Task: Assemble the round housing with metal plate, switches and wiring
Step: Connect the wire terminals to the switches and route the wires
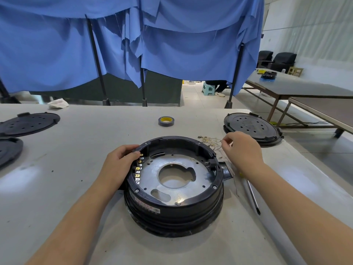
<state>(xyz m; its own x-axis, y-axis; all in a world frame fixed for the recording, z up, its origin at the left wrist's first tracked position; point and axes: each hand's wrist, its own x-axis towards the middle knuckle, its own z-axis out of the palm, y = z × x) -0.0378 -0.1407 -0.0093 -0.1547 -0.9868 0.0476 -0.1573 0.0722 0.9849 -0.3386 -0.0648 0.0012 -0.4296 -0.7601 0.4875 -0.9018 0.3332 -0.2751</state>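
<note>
Steadying the round housing [172, 190] at the middle of the table [76, 188], my left hand [119, 165] grips its left rim, thumb over the inner edge just above the row of brass terminals [138, 172]. The metal plate [176, 178] already lies inside the housing, flat on its floor, with a small black switch [210, 163] seated at the right wall.

My right hand [241, 148] hovers beyond the right rim, thumb and forefinger pinched together over the loose wiring [211, 141] that lies on the table just behind the housing. Whether a strand is actually caught between the fingertips cannot be told.

Assessment: the housing looks rigid and fairly heavy, unlikely to slide, and is best held by the rim as now. The wiring is thin, limp and tangle-prone; it should be lifted by a terminal end, not by the bare strand. The terminals look easily bent.

Also noted: a screwdriver [252, 196] to the right of the housing, a tape roll [166, 121] behind it, and black lids [252, 129] at the right and left.
</note>
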